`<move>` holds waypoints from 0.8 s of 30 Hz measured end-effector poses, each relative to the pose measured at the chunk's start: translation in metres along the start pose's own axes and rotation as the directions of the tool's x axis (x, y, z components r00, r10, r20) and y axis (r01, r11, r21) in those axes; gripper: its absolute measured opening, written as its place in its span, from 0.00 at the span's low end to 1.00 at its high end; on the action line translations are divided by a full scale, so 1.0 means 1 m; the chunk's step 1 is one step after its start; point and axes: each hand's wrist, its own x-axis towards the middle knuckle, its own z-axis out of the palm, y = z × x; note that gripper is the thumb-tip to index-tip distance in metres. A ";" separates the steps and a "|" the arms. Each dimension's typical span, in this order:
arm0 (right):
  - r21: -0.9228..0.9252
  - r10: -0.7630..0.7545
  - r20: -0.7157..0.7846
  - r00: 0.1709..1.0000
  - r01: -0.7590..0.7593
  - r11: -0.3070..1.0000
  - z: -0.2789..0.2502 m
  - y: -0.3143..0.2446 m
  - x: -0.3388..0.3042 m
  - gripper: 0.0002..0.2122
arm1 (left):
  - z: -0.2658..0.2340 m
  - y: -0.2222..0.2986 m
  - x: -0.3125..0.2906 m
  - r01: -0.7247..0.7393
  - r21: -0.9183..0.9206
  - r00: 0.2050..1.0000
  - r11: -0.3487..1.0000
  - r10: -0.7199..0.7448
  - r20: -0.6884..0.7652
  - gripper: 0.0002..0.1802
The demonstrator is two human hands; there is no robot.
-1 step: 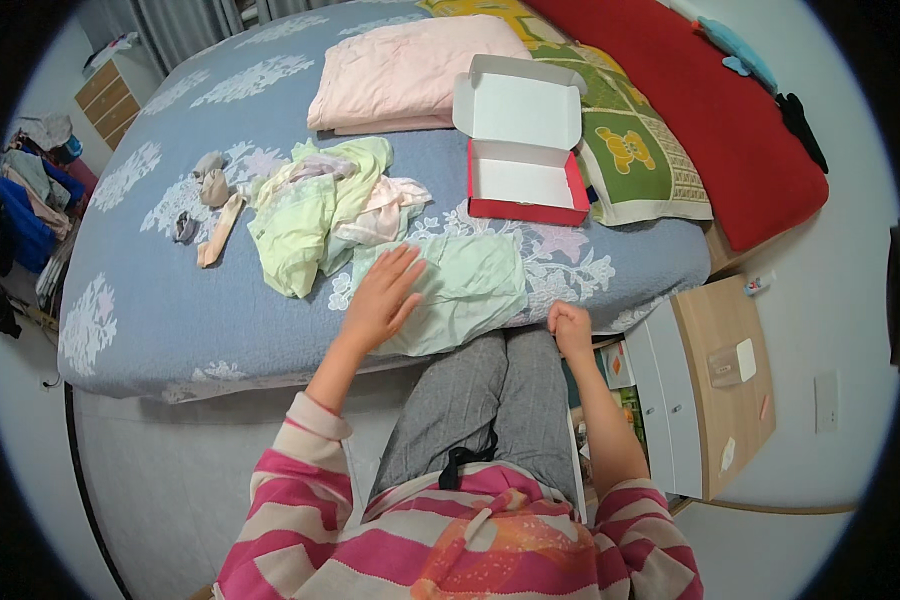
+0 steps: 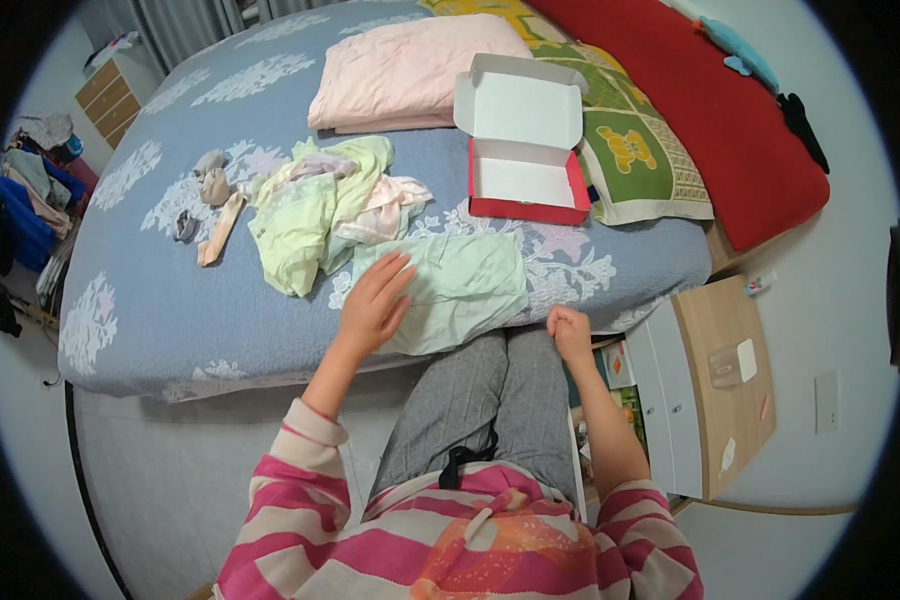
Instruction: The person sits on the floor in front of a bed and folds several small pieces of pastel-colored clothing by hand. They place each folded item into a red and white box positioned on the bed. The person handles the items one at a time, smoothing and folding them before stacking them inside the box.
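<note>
The left hand is flat, its fingers extended and fairly close together, over one side of a mint-green cloth; whether it presses down is unclear. The right hand is curled closed, its contents hidden. Between the hands, the cloth lies spread and lightly creased. Rumpled clothes lie beyond the left hand, an open red box beyond the right.

Cloth lt mint grn; bedspread blu-gray w/ wht floral; box red, wht inside.
</note>
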 end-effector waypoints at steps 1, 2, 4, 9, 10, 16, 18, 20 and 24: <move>-0.012 -0.014 0.032 0.999 0.014 1.000 0.001 0.002 -0.006 0.07 | -0.008 0.004 -0.013 -0.020 0.058 1.000 0.998 0.019 0.019 0.24; -0.021 -0.029 0.070 0.997 0.030 0.999 0.003 -0.003 -0.010 0.07 | -0.019 0.010 -0.031 -0.037 0.121 0.999 0.992 0.033 0.040 0.24; -0.036 -0.114 0.115 0.987 0.119 0.992 0.008 -0.012 -0.020 0.07 | -0.028 0.019 -0.060 -0.134 0.208 0.987 0.969 0.112 0.115 0.24; -0.172 -0.504 0.236 0.831 0.547 0.820 0.043 -0.043 -0.029 0.05 | -0.031 0.029 -0.094 -0.268 0.358 0.951 0.895 0.185 0.250 0.23; -0.169 -0.574 0.248 0.781 0.618 0.768 0.051 -0.052 -0.030 0.05 | -0.028 0.029 -0.098 -0.248 0.378 0.958 0.892 0.166 0.236 0.21; -0.366 -0.694 0.334 0.637 0.767 0.527 0.106 -0.075 -0.035 0.19 | -0.007 0.023 -0.091 -0.099 0.395 0.991 0.913 0.053 0.126 0.16; -0.495 -0.651 0.270 0.709 0.683 0.538 0.132 -0.075 -0.039 0.27 | -0.006 0.024 -0.085 -0.067 0.370 0.994 0.926 0.028 0.110 0.15; -0.598 -0.640 0.215 0.737 0.618 0.510 0.151 -0.069 -0.036 0.32 | -0.007 0.024 -0.075 -0.032 0.305 0.998 0.952 0.015 0.058 0.13; -0.595 -0.591 0.165 0.790 0.557 0.579 0.153 -0.064 -0.035 0.35 | -0.015 0.024 -0.063 0.031 0.183 0.998 0.983 -0.040 0.046 0.11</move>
